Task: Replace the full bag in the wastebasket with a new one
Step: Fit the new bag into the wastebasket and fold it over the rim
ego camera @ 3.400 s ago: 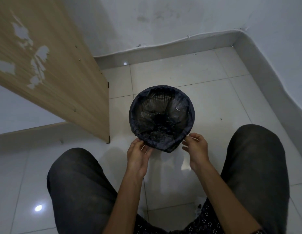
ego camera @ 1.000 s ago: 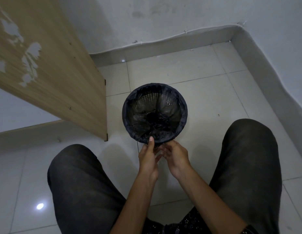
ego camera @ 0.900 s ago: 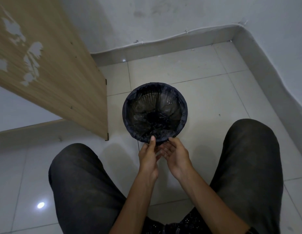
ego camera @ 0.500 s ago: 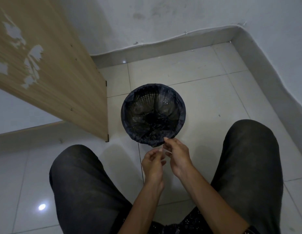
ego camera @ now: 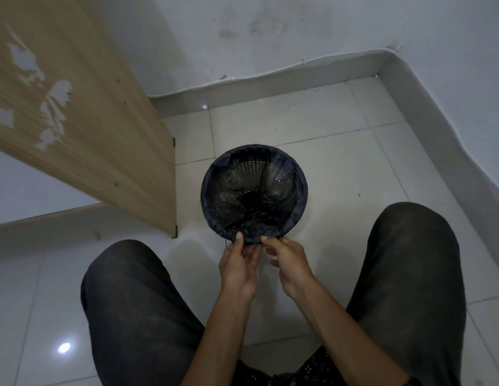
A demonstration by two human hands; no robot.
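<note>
A round black mesh wastebasket (ego camera: 251,165) stands on the white tiled floor between my knees. A thin dark bag (ego camera: 297,190) lines it, its edge folded over the rim all round. My left hand (ego camera: 238,264) pinches the folded bag edge at the near rim with thumb and fingers. My right hand (ego camera: 288,263) pinches the same edge just to the right, fingertips touching the plastic. A thin dark strand hangs below the rim beside my left thumb. The basket's inside looks empty apart from the crinkled liner.
A wooden furniture panel (ego camera: 103,129) with chipped veneer stands left of the basket, its corner close to the rim. Grey skirting (ego camera: 270,84) and white walls close the corner behind and to the right. My knees (ego camera: 410,246) in dark trousers flank the hands.
Both hands drew back from the rim for a moment, fingers together, and have now returned to pinch the bag edge at the near rim. The basket has stayed in place.
</note>
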